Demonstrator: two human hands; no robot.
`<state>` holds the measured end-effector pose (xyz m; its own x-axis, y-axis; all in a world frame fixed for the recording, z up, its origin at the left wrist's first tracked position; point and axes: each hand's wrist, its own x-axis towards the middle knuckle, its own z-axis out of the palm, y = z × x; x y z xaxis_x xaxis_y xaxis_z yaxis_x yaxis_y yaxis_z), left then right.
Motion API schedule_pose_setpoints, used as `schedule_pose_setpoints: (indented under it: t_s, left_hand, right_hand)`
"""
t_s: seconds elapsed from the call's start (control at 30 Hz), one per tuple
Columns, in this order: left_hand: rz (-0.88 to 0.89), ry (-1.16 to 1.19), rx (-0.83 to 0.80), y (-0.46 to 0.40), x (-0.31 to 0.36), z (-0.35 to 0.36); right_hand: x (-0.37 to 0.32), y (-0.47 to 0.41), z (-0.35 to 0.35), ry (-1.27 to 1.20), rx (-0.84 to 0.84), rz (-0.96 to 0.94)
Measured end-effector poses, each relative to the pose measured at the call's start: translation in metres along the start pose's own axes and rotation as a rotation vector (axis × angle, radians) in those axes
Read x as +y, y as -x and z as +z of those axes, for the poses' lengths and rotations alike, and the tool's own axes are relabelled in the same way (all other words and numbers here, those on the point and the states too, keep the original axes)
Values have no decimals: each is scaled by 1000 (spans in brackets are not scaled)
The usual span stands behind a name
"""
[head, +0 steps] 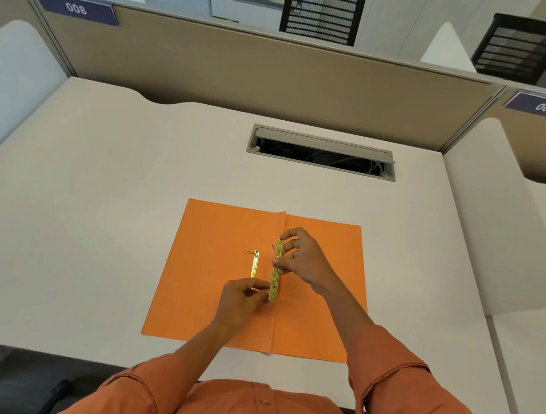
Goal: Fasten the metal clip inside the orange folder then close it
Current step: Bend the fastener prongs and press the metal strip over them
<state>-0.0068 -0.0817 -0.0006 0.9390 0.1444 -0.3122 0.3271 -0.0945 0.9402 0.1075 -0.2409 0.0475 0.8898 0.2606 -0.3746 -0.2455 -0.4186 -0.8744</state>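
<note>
The orange folder (208, 267) lies open and flat on the white desk, its centre crease running away from me. A gold metal clip bar (275, 277) sits along that crease. My right hand (303, 258) pinches the bar's far end and middle. My left hand (241, 297) pinches its near end. A second, thinner gold strip (255, 264) rests on the folder's left half, just left of the bar, with thin prongs at its far end. Neither hand touches that strip.
An open cable hatch (321, 152) is set into the desk (103, 193) beyond the folder. Beige partition walls (243, 70) enclose the desk at the back and sides. The desk's near edge runs just below the folder.
</note>
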Motion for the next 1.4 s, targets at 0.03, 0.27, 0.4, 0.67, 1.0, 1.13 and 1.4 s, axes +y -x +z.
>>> schedule_pose_setpoints:
  t_s: [0.03,0.27,0.4,0.67,1.0,1.13,1.4]
  left_hand:
    - [2,-7,2,0,0,0]
    - [-19,-15,5,-2,-2,1]
    - [-21,-27,-5,-2,-3,1]
    - [-55,13,-24,-5,-3,-4]
    - [-43,126,71,-43,17,-12]
    - [-15,142,17,-60,30,-10]
    - [31,31,-20,-72,31,-3]
  right_hand:
    - [0,0,0,-3,-1,1]
    - [-1,1,1,18,3,-2]
    - [-2,1,2,29,9,-10]
    - [3,1,8,34,40,-9]
    - [6,2,13,34,92,-41]
    - [8,4,14,7,100,-59]
    - [9,7,18,-7,98,-98]
